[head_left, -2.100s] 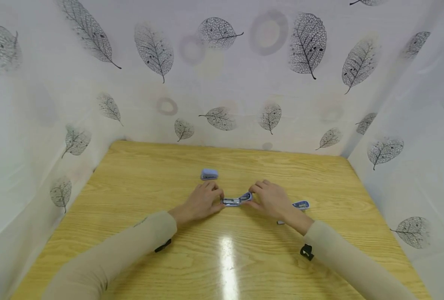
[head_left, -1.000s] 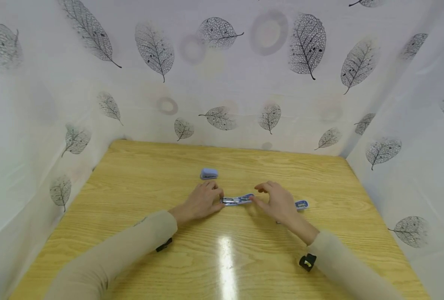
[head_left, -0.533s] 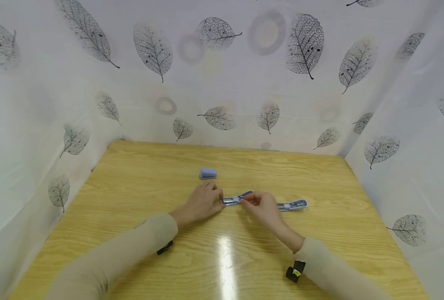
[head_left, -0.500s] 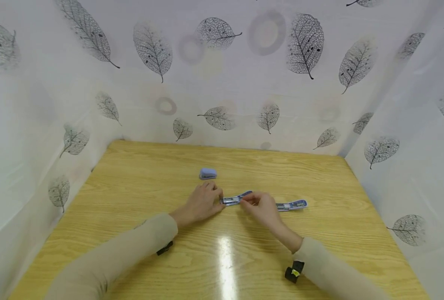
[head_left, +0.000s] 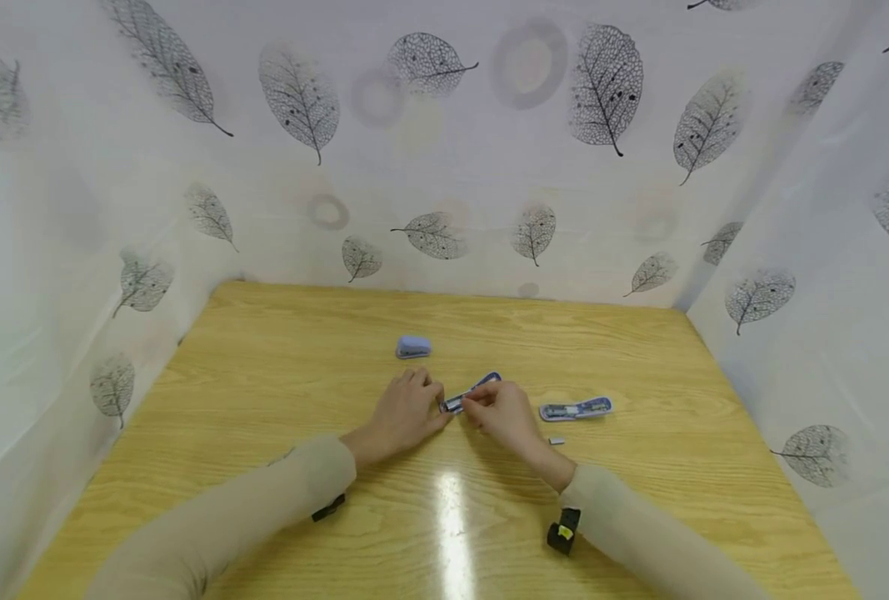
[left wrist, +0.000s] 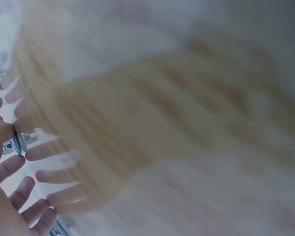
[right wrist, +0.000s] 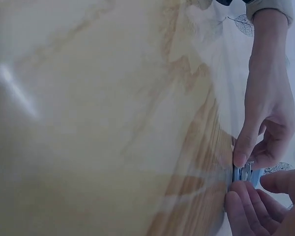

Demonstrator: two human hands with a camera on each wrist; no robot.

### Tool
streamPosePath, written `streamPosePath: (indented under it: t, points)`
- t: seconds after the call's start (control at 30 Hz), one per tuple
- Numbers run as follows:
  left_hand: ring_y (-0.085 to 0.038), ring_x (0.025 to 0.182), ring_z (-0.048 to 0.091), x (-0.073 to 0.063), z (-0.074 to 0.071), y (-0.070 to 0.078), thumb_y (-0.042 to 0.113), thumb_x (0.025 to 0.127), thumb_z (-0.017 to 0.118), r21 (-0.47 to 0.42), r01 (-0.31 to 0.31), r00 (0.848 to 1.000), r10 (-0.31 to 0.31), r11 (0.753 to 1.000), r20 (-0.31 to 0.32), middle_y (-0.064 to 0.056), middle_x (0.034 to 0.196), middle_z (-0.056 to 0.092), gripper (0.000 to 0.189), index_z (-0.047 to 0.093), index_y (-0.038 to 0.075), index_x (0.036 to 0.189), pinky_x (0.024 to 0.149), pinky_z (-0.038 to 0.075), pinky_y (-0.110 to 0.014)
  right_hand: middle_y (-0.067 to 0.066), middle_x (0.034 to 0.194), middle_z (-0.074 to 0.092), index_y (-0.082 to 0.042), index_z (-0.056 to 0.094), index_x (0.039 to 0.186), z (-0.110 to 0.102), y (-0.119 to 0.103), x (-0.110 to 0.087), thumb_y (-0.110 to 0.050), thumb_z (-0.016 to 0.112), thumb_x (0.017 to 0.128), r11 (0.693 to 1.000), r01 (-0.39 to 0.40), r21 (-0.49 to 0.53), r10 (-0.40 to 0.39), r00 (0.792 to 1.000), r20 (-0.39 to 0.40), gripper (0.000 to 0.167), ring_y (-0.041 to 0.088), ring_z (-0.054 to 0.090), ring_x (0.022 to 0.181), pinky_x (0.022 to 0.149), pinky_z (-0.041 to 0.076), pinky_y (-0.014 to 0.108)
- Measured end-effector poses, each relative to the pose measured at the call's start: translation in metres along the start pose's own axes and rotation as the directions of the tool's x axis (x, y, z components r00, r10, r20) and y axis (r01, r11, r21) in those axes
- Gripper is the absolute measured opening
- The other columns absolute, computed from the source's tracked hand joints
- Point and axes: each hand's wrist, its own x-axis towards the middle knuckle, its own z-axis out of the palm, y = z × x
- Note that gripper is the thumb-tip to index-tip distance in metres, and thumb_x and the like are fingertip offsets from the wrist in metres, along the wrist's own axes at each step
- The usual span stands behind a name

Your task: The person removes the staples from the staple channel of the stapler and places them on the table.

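Observation:
A small blue-purple stapler, opened out flat, lies on the table between both hands, its right end angled away. My left hand grips the stapler's left end between thumb and fingers. With thumb and forefinger, my right hand pinches at the stapler's middle, covering part of the metal track; whether a small piece sits between the fingertips is hidden. In the right wrist view, the left thumb presses against the stapler. A second opened stapler lies to the right, with a small grey strip in front of it.
A folded-up purple stapler stands behind the left hand. The wooden table is bordered by a white leaf-patterned cloth at the back and sides. Dark wrist devices sit under both sleeves.
My right hand has shifted left from the stapler's right end to its middle, and that end now swings farther back. The second stapler and grey strip have come into full view.

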Motion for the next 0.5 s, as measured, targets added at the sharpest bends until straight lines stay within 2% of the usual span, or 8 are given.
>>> streamPosePath:
  t: [0.23, 0.5]
  points:
    - [-0.021, 0.087, 0.060, -0.0020, 0.0015, 0.0014, 0.042, 0.092, 0.081, 0.018, -0.012, 0.998, 0.013, 1.000, -0.062, -0.004, 0.097, 0.064, 0.028, 0.069, 0.017, 0.091, 0.075, 0.054, -0.038, 0.011, 0.084, 0.079, -0.002, 0.081, 0.101, 0.0021, -0.0060, 0.0048, -0.014, 0.074, 0.099, 0.998, -0.016, -0.063, 0.017, 1.000, 0.008, 0.014, 0.015, 0.072, 0.064, 0.054, 0.057, 0.025]
    - [-0.022, 0.088, 0.060, -0.0012, 0.0027, 0.0022, 0.044, 0.094, 0.079, 0.006, -0.003, 0.998, 0.003, 1.000, -0.055, -0.005, 0.098, 0.065, 0.029, 0.069, 0.017, 0.091, 0.076, 0.054, -0.037, 0.013, 0.085, 0.080, 0.001, 0.081, 0.099, 0.0032, -0.0088, 0.0087, -0.011, 0.075, 0.098, 0.998, -0.029, -0.063, 0.031, 0.999, 0.030, 0.014, 0.016, 0.074, 0.065, 0.055, 0.058, 0.026]
